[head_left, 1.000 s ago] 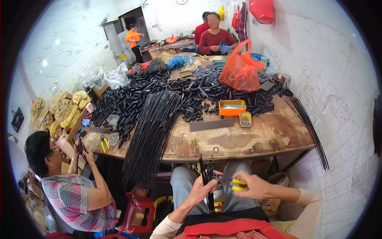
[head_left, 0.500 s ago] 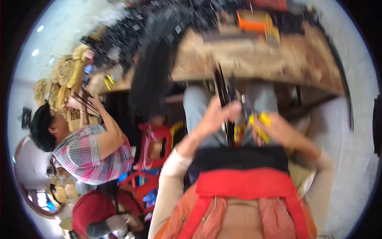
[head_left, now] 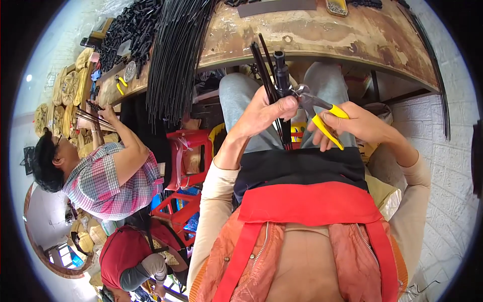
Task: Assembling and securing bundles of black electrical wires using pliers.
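Observation:
My left hand [head_left: 266, 115] is closed around several thin black rods [head_left: 262, 68], held upright over my lap. A black tubular fitting [head_left: 282, 73] with a stepped top stands among them, just above my left thumb. In my right hand [head_left: 352, 123] are pincers with yellow handles [head_left: 327, 132], the handles spread apart. The metal jaws of the pincers [head_left: 303, 93] are at the side of the fitting, close by my left thumb. Whether they bite on anything is too small to tell.
A worn wooden table [head_left: 322, 43] lies ahead, with a hanging bundle of long black rods [head_left: 173, 65] and a heap of black parts [head_left: 128, 38] at its left. A person in a checked shirt [head_left: 113, 176] works at left. Red stools [head_left: 188, 156] stand between us.
The view has shifted, so the table sits higher in it, and the blur is gone. The pincers' jaws are now up beside the fitting. Both hands keep their hold.

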`<state>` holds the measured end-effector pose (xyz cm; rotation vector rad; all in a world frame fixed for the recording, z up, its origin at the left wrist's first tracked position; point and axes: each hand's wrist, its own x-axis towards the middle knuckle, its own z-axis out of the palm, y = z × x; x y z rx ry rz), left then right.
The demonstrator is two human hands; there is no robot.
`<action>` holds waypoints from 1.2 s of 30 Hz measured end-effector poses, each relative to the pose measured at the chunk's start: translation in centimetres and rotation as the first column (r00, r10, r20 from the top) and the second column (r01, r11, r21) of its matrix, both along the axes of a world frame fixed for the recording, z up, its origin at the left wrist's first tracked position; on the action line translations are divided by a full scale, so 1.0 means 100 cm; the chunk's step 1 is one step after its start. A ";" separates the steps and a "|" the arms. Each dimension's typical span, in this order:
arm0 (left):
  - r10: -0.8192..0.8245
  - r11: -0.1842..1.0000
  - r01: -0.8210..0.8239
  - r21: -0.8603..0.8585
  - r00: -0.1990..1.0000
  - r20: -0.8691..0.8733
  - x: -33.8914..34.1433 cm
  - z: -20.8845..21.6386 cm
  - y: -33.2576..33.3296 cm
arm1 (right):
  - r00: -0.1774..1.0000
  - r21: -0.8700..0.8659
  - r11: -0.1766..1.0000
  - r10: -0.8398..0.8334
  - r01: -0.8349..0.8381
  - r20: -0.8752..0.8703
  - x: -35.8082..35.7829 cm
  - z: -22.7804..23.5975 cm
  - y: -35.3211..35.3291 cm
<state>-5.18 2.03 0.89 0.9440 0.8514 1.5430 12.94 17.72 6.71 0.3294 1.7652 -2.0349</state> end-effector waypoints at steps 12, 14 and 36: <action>-0.024 1.000 0.024 -0.014 1.000 -0.001 -0.006 0.006 0.006 | 0.986 -0.187 0.982 0.027 0.004 0.166 -0.005 0.004 0.004; 0.000 0.998 0.001 -0.058 1.000 0.017 -0.004 0.004 0.006 | 0.986 -0.103 0.993 -0.049 0.066 0.160 -0.002 -0.003 0.004; 0.295 0.948 -0.295 -0.118 0.955 -0.017 -0.014 -0.009 0.032 | 0.780 0.797 0.087 0.167 0.597 -0.603 -0.107 -0.067 0.188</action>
